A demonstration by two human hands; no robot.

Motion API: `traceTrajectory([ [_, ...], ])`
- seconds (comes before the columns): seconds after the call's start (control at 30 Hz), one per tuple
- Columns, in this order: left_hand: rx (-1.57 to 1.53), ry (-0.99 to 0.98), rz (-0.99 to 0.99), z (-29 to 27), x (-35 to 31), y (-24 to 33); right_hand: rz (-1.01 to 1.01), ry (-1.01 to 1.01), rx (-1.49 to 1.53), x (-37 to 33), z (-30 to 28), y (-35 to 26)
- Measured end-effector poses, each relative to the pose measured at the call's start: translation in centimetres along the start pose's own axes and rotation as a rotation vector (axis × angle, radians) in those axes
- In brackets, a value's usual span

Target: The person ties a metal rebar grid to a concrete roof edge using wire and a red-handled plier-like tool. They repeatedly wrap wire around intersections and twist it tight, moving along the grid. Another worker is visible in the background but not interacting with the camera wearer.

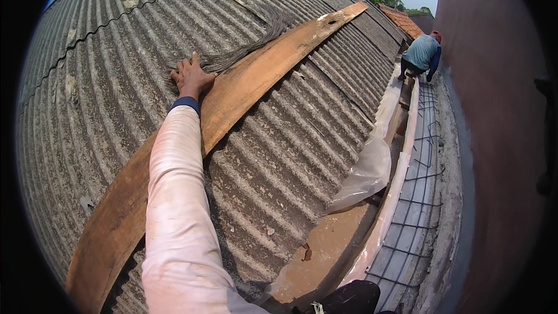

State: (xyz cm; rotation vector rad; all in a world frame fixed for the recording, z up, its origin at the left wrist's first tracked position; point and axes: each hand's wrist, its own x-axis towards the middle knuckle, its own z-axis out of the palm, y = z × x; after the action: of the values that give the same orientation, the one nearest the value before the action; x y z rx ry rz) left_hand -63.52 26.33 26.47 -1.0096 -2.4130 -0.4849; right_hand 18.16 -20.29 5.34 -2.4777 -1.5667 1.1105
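Observation:
My left hand (192,77) rests palm down on the corrugated roof, its fingers spread and the thumb reaching toward the upper edge of a long wooden plank (256,90). Under and beside the fingers lies a bundle of thin dark wire (241,52), which curves away up the roof along the plank. The fingers lie over the wire's near end and do not visibly close round it. My left forearm, in a pale sleeve with a dark blue cuff, crosses over the plank. My right hand is out of view.
Grey corrugated sheets (279,157) slope up on the left. To the right runs a gutter-like trough with plastic sheeting (372,168) and a rebar grid (407,221) beside a tall reddish-brown wall (494,139). Farther along, another person (422,52) crouches.

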Motion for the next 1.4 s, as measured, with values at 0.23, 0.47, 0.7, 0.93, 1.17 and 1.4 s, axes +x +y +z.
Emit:
traceTrajectory([
  [0.23,0.298,0.095,0.119,-3.3,-1.8,2.2,0.036,0.031,0.173,-2.0,1.4,5.1],
  [0.47,0.378,0.157,0.174,-14.2,-1.5,-2.5,-0.05,0.102,0.228,-0.8,3.4,8.8],
  [0.7,0.415,0.004,0.119,-22.8,-9.2,-15.8,0.008,0.01,0.318,-0.2,2.3,7.2],
  [0.93,0.425,-0.266,-0.089,-28.8,-17.6,-36.7,-0.062,-0.048,0.155,1.7,0.0,5.8],
  [1.17,0.827,-0.373,-0.23,-27.8,-23.5,-36.0,-0.438,0.133,0.129,3.1,1.1,5.5],
  [1.4,-0.001,0.023,0.495,-18.5,-24.9,-22.7,-0.487,0.213,0.285,3.2,2.4,5.6],
])
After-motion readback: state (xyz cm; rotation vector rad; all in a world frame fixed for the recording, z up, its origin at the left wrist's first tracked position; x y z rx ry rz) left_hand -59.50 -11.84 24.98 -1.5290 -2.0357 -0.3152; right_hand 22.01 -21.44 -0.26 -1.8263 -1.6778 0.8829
